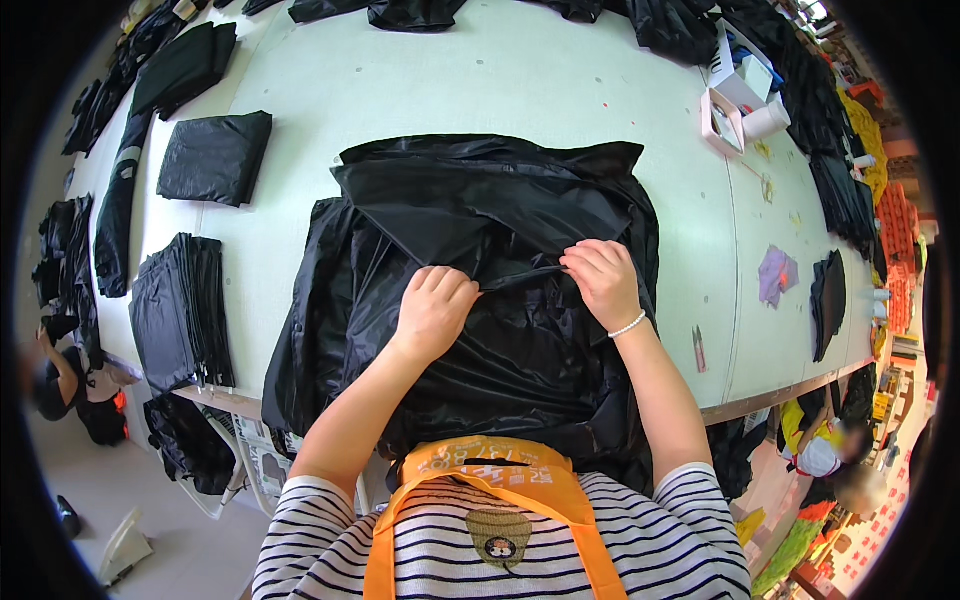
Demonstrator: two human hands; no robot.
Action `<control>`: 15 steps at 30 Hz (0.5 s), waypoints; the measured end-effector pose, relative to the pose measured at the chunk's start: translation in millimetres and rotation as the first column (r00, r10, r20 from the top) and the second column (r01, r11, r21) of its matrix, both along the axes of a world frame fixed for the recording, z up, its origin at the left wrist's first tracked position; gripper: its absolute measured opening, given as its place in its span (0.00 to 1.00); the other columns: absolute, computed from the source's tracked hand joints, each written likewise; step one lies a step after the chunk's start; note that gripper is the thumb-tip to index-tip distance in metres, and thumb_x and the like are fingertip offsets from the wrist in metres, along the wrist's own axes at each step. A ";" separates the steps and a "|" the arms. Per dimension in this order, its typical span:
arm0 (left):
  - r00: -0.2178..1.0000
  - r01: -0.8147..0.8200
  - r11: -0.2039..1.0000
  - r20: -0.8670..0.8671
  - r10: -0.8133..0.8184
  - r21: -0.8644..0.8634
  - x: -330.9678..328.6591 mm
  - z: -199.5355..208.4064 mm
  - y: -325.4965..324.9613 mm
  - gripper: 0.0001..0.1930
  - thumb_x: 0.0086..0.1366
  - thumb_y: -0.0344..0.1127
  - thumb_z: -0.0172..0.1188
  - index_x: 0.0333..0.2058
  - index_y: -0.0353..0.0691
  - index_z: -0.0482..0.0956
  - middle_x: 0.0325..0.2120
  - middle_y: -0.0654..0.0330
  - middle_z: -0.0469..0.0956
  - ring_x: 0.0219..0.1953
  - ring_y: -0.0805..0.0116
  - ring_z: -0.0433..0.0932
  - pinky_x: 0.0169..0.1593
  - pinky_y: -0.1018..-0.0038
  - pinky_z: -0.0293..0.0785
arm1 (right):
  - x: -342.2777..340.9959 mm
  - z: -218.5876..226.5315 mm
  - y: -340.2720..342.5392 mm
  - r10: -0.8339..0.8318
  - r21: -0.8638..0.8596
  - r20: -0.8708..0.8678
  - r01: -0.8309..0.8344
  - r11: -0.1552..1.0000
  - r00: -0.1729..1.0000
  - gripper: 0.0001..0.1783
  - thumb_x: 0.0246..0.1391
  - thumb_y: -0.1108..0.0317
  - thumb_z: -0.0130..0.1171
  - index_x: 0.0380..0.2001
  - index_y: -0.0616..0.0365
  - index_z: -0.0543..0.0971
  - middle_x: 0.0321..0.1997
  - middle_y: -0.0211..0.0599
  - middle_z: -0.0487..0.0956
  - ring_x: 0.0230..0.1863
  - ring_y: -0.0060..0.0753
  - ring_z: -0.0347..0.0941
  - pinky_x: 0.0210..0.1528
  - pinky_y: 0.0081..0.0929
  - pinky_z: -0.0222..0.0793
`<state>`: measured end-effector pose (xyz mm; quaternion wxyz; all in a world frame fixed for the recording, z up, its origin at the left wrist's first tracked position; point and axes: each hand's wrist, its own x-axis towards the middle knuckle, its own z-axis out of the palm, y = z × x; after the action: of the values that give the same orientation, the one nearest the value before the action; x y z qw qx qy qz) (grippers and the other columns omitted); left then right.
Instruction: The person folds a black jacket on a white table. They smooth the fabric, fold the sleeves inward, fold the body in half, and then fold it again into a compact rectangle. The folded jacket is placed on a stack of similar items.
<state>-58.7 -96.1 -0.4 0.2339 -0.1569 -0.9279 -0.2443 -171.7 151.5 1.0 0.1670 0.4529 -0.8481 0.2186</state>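
A loose pile of thin, shiny black fabric lies in front of me and hangs over the table's near edge toward my apron. My left hand is closed in a pinch on a fold near the middle of the pile. Farther right, my right hand, with a white beaded bracelet at its wrist, pinches the same edge between thumb and fingers. The fabric edge runs fairly straight between both hands. Beyond them, wide black layers lie spread toward the far side. Both sets of fingertips are partly hidden by the cloth.
On the pale table, a folded black bundle and a black fabric stack lie left. Small snips, a purple scrap and a pink box are right. People stand beyond both sides.
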 end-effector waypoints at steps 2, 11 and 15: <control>0.999 0.015 1.000 0.031 -0.015 -0.002 2.2 0.5 -5.4 0.07 0.50 0.31 0.63 0.28 0.41 0.75 0.30 0.62 0.73 0.35 0.63 0.73 0.42 0.69 0.67 | 3.5 3.2 -1.8 -0.036 -0.004 0.051 0.036 0.999 0.998 0.07 0.42 0.71 0.64 0.28 0.54 0.79 0.36 0.27 0.78 0.43 0.33 0.72 0.47 0.33 0.63; 0.971 0.192 0.980 0.158 -0.181 -0.059 11.6 -37.6 13.1 0.08 0.50 0.35 0.65 0.28 0.42 0.76 0.31 0.63 0.75 0.37 0.64 0.74 0.43 0.69 0.67 | 54.7 -35.3 -69.6 -0.072 0.050 0.566 0.053 0.997 0.821 0.06 0.50 0.74 0.53 0.31 0.61 0.78 0.34 0.42 0.76 0.39 0.46 0.73 0.43 0.35 0.71; 0.992 -0.085 0.996 0.100 0.082 0.031 5.3 1.3 2.1 0.15 0.47 0.38 0.69 0.34 0.41 0.79 0.45 0.59 0.75 0.51 0.57 0.71 0.55 0.59 0.60 | 46.4 -81.0 -63.0 -0.237 0.163 0.275 0.198 0.967 0.932 0.10 0.45 0.74 0.56 0.34 0.60 0.78 0.36 0.37 0.74 0.43 0.41 0.70 0.45 0.32 0.69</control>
<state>-53.4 -93.9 0.9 0.2004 -0.1015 -0.9397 -0.2580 -125.3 88.5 -80.0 0.0326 0.3286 -0.9210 0.2065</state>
